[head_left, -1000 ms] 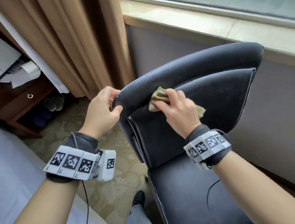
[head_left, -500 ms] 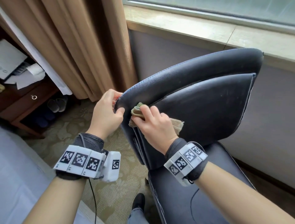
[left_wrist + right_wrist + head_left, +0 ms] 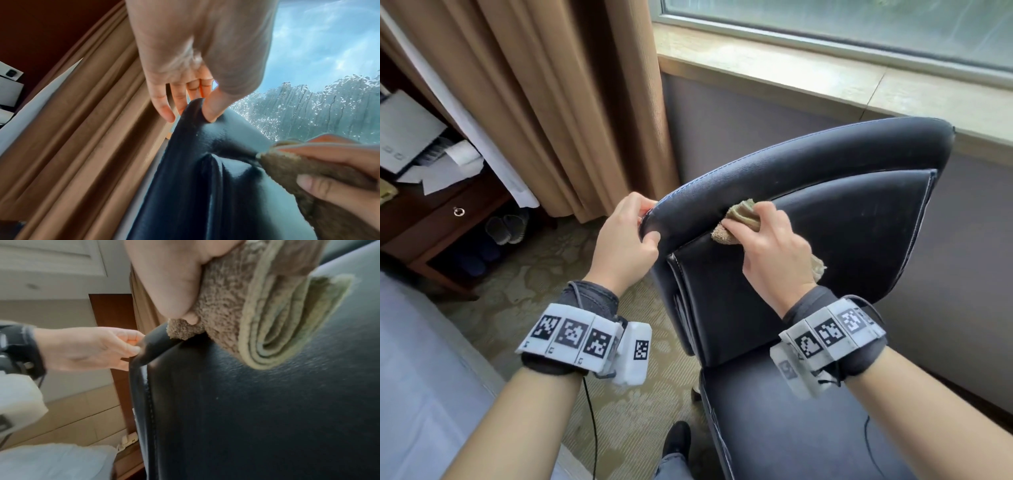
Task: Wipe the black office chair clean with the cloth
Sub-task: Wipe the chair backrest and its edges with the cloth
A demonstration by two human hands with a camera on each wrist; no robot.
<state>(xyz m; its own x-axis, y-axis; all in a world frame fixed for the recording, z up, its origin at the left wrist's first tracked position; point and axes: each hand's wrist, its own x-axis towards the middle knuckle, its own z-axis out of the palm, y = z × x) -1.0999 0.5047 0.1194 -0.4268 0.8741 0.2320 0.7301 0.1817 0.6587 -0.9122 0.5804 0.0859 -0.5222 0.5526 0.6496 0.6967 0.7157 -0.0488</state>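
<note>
The black office chair (image 3: 842, 219) stands below the window with its backrest turned towards me. My left hand (image 3: 626, 240) grips the backrest's near top corner, thumb on the front and fingers behind; the left wrist view shows the same left hand (image 3: 191, 104) on the chair's edge (image 3: 197, 129). My right hand (image 3: 767, 246) holds a folded olive-brown cloth (image 3: 739, 222) and presses it on the seam under the top roll. In the right wrist view the cloth (image 3: 257, 318) lies bunched against the black leather (image 3: 267, 402), close to my left hand (image 3: 98, 348).
Brown curtains (image 3: 544, 102) hang left of the chair. A stone window sill (image 3: 825, 82) runs behind it. A dark wooden cabinet (image 3: 441, 219) with papers stands at the far left, slippers (image 3: 505, 228) beneath it. Patterned carpet (image 3: 544, 274) lies below, a bed edge (image 3: 424, 377) at lower left.
My right hand slid the cloth left along the backrest seam towards my left hand, then back a little to the right. My left hand kept its grip on the corner.
</note>
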